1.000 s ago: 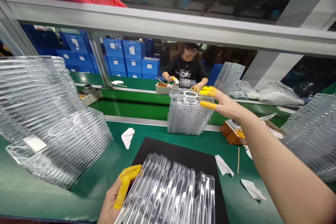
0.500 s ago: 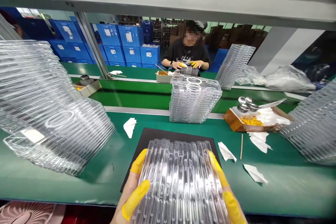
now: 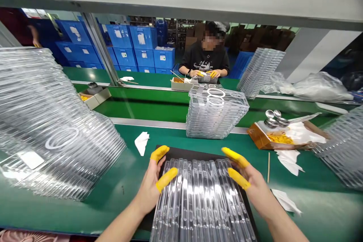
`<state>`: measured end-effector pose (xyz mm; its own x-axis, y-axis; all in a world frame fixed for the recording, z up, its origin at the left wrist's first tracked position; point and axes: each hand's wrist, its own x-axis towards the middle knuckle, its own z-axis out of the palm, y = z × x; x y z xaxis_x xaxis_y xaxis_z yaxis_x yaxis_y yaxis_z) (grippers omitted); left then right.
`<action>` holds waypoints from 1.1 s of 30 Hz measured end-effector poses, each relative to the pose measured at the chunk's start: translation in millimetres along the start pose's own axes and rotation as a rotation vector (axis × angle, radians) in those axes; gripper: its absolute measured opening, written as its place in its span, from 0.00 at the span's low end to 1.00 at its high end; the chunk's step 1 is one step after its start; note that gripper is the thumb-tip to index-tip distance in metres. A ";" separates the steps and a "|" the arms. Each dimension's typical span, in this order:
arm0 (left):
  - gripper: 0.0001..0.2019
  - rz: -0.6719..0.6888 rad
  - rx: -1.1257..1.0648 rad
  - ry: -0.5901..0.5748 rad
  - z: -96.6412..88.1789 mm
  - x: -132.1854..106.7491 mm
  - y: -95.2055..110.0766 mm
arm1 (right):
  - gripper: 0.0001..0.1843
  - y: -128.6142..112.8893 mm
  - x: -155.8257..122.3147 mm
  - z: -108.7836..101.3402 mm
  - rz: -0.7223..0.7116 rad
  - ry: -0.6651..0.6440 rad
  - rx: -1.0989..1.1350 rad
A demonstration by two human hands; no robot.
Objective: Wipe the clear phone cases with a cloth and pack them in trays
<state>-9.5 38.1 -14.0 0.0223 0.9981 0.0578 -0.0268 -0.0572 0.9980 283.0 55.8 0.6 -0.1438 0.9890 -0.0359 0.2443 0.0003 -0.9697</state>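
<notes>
Item: left hand (image 3: 150, 185) and right hand (image 3: 252, 181), bare, yellow finger cots (image 3: 163, 179) on thumb and forefinger of each. Both grips spread wide and pinching nothing, fingertips just beside the far corners of a row of clear ribbed plastic trays (image 3: 201, 204); whether the cots touch the row cannot be told. The row stands on edge on a black mat (image 3: 181, 153) at the near side of a green bench (image 3: 312, 193). Also on the bench: a squared stack of clear trays (image 3: 217, 115) beyond the mat; a tall leaning tray stack (image 3: 56, 128) at left; another stack (image 3: 346, 151) at the right edge; a white tissue (image 3: 141, 143); an amber box (image 3: 286, 138) with round metal caps (image 3: 272, 119); a wooden stick (image 3: 268, 167). Opposite, across a second green bench, a co-worker (image 3: 205, 51) handles trays, blue crates (image 3: 141, 45) stacked behind.
</notes>
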 end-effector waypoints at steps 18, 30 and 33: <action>0.17 0.166 0.908 -0.723 74.8 86.1 73.2 | 0.24 -29.4 43.6 -11.2 -0.013 -0.529 -0.203; 0.11 0.193 0.904 -0.778 73.0 87.8 69.7 | 0.21 -31.5 54.8 -12.6 -0.027 -0.495 -0.237; 0.10 0.208 0.909 -0.814 72.4 86.4 69.4 | 0.22 -28.4 52.5 -14.2 -0.029 -0.506 -0.203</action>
<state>62.9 118.6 62.1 0.7241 0.6812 -0.1080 0.5919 -0.5334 0.6042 282.1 109.8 29.7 -0.5841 0.7936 -0.1702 0.4066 0.1046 -0.9076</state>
